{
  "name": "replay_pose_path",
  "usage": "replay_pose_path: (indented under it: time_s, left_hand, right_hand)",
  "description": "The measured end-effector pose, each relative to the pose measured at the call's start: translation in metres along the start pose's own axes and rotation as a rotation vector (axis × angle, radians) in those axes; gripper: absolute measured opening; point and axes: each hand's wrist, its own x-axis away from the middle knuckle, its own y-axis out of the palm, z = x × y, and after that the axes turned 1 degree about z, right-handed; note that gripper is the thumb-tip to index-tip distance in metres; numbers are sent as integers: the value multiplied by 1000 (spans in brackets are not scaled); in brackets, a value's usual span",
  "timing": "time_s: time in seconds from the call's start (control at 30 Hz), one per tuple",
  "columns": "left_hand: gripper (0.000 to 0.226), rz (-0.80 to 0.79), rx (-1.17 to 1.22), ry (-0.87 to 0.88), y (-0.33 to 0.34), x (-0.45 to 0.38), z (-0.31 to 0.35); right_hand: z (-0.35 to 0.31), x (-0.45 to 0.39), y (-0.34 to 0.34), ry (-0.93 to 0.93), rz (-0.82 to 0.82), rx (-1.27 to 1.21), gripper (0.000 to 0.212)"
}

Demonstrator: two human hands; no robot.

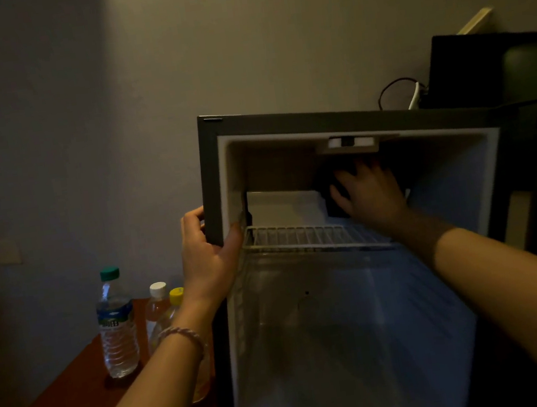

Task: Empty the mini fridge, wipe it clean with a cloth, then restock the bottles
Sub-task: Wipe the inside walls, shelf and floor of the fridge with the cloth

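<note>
**Dark cloth on the back wall: wipe the upper compartment thoroughly**

Dark cloth sits under your right hand, pressed against the back wall of the mini fridge, above the wire shelf. Your fingers lie spread and fairly flat over it, so you are pressing it, not gripping it. Your left hand is wrapped around the left front edge of the fridge, thumb inside the frame and fingers outside, bracing the cabinet.

The fridge looks emptied. Three bottles stand on the red-brown counter to its left: a green-capped bottle, a white-capped bottle and a yellow-capped bottle that your left forearm partly hides. So the step in hand appears to be the wiping.

To do it well:

- Keep the palm flat so the cloth stays spread; if it bunches, only a small patch gets cleaned.
- Work from the top down, so anything you loosen falls onto parts not yet wiped.
- Go gently around the white fitting on the ceiling just above your hand; it likely should not be knocked or soaked.
- Keep the left hand holding the frame, since pushing on the back wall could shove the fridge backward.
- The light is dim and the corners are in shadow, so go over them by feel.
- The wire shelf, the side walls and the lower compartment probably need wiping before the bottles go back.
</note>
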Motion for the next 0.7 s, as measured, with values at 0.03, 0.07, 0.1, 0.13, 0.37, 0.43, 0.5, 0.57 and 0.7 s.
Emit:
replay_pose_path:
  time_s: [0.03,0.07,0.1,0.13,0.37,0.43,0.5,0.57,0.7]
  left_hand:
    - [47,-2,-1,1,0,1,1]
    - [47,-3,-4,3,1,1,3]
    - [46,-3,-5,5,1,1,3]
    - [46,-3,0,8,1,1,3]
    - [49,4,-5,36,1,1,2]
    - [48,4,-4,36,1,1,1]
    - [51,-4,7,22,0,1,2]
    - [52,-14,17,8,0,2,3]
    - [48,-24,52,4,-1,2,3]
  right_hand:
    - [-5,-1,1,-12,2,6,38]
    - [-10,-3,3,-18,11,5,36]
    - [-15,-5,5,-26,28,-6,36]
    - [-20,-8,8,-46,47,-19,36]
    - [-81,-44,12,-190,67,-61,42]
    - [-99,-56,13,-159,41,-112,36]
    - [-113,-67,16,-85,-22,-135,37]
    - [-121,-72,20,-29,-77,-110,46]
    - [-101,-70,15,-232,-229,-174,66]
